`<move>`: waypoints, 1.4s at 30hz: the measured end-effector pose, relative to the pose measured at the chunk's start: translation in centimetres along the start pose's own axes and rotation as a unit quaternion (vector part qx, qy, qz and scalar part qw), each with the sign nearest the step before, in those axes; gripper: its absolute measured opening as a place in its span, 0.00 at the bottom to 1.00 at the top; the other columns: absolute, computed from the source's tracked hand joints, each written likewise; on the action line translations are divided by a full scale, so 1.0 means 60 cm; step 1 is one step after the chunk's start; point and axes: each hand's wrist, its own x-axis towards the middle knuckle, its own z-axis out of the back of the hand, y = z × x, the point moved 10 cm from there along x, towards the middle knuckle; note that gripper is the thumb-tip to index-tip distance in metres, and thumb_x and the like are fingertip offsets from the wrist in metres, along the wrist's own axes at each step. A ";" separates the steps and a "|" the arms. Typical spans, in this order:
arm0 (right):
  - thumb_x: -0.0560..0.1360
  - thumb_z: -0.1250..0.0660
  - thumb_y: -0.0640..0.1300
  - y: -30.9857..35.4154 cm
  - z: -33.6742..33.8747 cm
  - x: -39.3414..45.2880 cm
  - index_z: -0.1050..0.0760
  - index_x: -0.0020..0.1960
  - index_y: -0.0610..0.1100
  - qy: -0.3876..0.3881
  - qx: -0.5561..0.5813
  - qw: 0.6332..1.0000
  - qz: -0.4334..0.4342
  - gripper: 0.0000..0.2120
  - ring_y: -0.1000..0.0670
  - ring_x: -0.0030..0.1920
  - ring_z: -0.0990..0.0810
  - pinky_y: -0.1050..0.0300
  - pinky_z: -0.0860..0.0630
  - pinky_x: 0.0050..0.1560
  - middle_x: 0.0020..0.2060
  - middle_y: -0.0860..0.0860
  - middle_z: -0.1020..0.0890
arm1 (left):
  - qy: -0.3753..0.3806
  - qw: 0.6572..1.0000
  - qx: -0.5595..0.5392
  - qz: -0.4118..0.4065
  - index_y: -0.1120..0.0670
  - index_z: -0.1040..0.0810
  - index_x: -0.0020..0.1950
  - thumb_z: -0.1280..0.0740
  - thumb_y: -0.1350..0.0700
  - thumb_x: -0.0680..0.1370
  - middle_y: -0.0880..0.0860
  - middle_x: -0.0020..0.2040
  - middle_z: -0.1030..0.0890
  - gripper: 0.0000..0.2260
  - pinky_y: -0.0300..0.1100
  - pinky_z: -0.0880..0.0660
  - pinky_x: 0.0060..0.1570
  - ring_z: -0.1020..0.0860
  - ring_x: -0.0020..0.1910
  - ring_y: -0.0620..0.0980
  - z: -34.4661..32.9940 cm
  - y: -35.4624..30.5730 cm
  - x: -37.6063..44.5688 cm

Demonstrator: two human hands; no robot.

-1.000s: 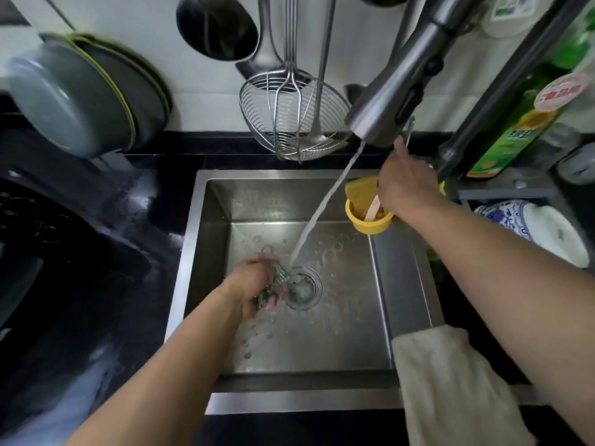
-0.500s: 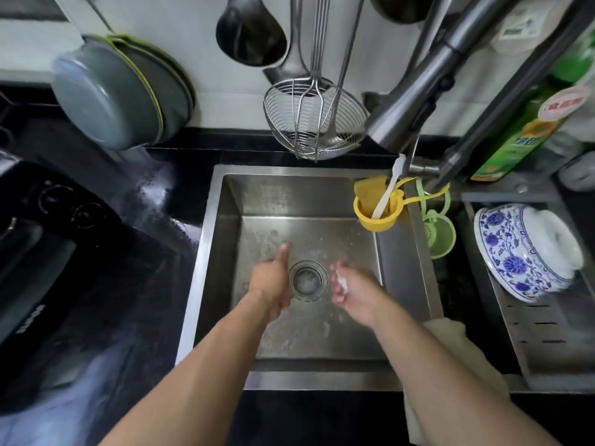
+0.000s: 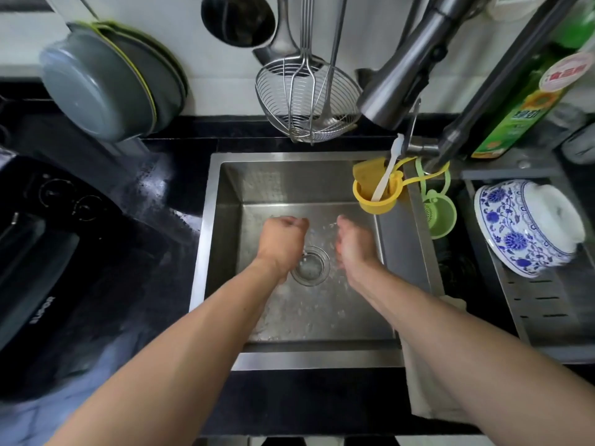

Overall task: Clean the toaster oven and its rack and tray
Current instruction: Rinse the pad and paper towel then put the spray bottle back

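Both my hands hang over the steel sink (image 3: pixel 211 252), either side of the round drain (image 3: pixel 310 266). My left hand (image 3: pixel 283 239) is curled into a fist, and nothing shows in it. My right hand (image 3: pixel 354 244) is relaxed with loosely bent fingers and holds nothing. The sink floor is wet with droplets. No water runs from the faucet head (image 3: pixel 399 78) above. A black appliance with dials (image 3: pixel 38 268) sits on the dark counter at the left. No rack or tray is in view.
A yellow cup with a white brush (image 3: pixel 375 197) and a green strainer (image 3: pixel 439 217) hang at the sink's right rim. A blue-and-white bowl (image 3: pixel 521 226) lies on the drain rack. A cloth (image 3: pixel 428 381) drapes over the front right edge. A wire skimmer (image 3: pixel 306 101) and grey pans (image 3: pixel 106 82) hang behind.
The water stopped and my right hand came down from the faucet into the sink. My left hand no longer shows the green scourer and has curled from thumb-out into a fist.
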 end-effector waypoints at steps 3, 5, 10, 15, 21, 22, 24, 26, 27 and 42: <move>0.78 0.39 0.48 -0.001 0.013 0.002 0.40 0.32 0.49 -0.031 -0.013 0.999 0.012 0.18 0.50 0.28 0.41 0.56 0.44 0.30 0.26 0.51 0.38 | -0.016 1.000 0.013 0.023 0.54 0.29 0.37 0.35 0.56 0.82 0.52 0.28 0.35 0.13 0.35 0.40 0.20 0.36 0.26 0.51 0.003 0.020 0.001; 0.78 0.39 0.48 -0.002 0.025 0.004 0.40 0.32 0.48 -0.052 -0.004 0.999 0.003 0.17 0.49 0.28 0.40 0.56 0.43 0.31 0.27 0.50 0.38 | -0.010 0.999 -0.004 0.040 0.54 0.27 0.40 0.35 0.55 0.82 0.53 0.29 0.33 0.11 0.36 0.39 0.21 0.36 0.26 0.51 -0.002 0.032 -0.002; 0.81 0.41 0.51 0.073 0.013 -0.037 0.39 0.32 0.49 0.018 0.043 0.999 0.015 0.20 0.50 0.25 0.41 0.57 0.44 0.27 0.24 0.51 0.38 | 0.015 0.998 0.058 -0.037 0.54 0.30 0.33 0.33 0.49 0.83 0.50 0.26 0.31 0.21 0.46 0.30 0.31 0.31 0.29 0.53 0.003 -0.050 -0.022; 0.80 0.36 0.47 0.237 0.003 -0.125 0.27 0.39 0.48 0.275 0.028 0.949 0.149 0.11 0.52 0.33 0.30 0.57 0.33 0.35 0.34 0.50 0.28 | 0.170 0.969 -0.029 -0.175 0.57 0.22 0.49 0.25 0.52 0.78 0.50 0.32 0.27 0.11 0.43 0.31 0.30 0.30 0.28 0.48 0.030 -0.210 -0.097; 0.78 0.41 0.31 -0.046 0.013 -0.065 0.25 0.57 0.38 0.208 -0.274 0.939 -0.025 0.11 0.40 0.49 0.19 0.44 0.23 0.53 0.51 0.39 0.20 | 0.280 0.950 0.041 0.132 0.59 0.28 0.69 0.35 0.61 0.84 0.60 0.59 0.20 0.14 0.50 0.20 0.48 0.17 0.53 0.55 -0.026 0.074 -0.093; 0.78 0.39 0.31 -0.085 0.026 -0.058 0.27 0.61 0.38 0.159 -0.270 0.948 -0.049 0.12 0.39 0.51 0.20 0.47 0.22 0.52 0.53 0.38 0.21 | 0.255 0.954 0.061 0.146 0.60 0.31 0.70 0.35 0.61 0.84 0.61 0.62 0.20 0.15 0.55 0.20 0.52 0.18 0.56 0.60 -0.041 0.118 -0.090; 0.78 0.36 0.31 -0.114 0.053 -0.048 0.31 0.61 0.42 0.109 -0.175 0.977 -0.052 0.14 0.41 0.51 0.20 0.47 0.19 0.52 0.52 0.41 0.22 | 0.188 0.963 -0.066 0.184 0.57 0.36 0.65 0.35 0.69 0.81 0.61 0.60 0.24 0.17 0.61 0.17 0.46 0.18 0.54 0.63 -0.053 0.132 -0.085; 0.76 0.33 0.33 -0.095 0.111 -0.054 0.31 0.52 0.45 0.035 -0.155 0.987 -0.011 0.11 0.42 0.51 0.18 0.41 0.19 0.53 0.52 0.43 0.21 | 0.120 0.963 -0.146 0.195 0.58 0.33 0.62 0.38 0.72 0.78 0.60 0.57 0.26 0.16 0.66 0.18 0.48 0.21 0.55 0.62 -0.037 0.128 -0.085; 0.76 0.32 0.34 -0.080 0.137 -0.060 0.30 0.49 0.46 0.016 -0.144 0.990 -0.003 0.10 0.42 0.52 0.18 0.42 0.19 0.55 0.53 0.42 0.20 | 0.120 0.962 -0.157 0.188 0.60 0.28 0.62 0.38 0.71 0.78 0.60 0.54 0.24 0.14 0.65 0.18 0.50 0.21 0.52 0.60 -0.039 0.111 -0.092; 0.75 0.28 0.37 0.082 0.500 -0.068 0.19 0.53 0.50 -0.077 -0.031 0.983 0.166 0.11 0.53 0.50 0.19 0.69 0.25 0.44 0.53 0.50 0.18 | 0.117 0.842 0.466 -0.247 0.53 0.31 0.68 0.35 0.58 0.81 0.59 0.60 0.21 0.16 0.56 0.23 0.59 0.21 0.60 0.62 -0.477 -0.219 -0.025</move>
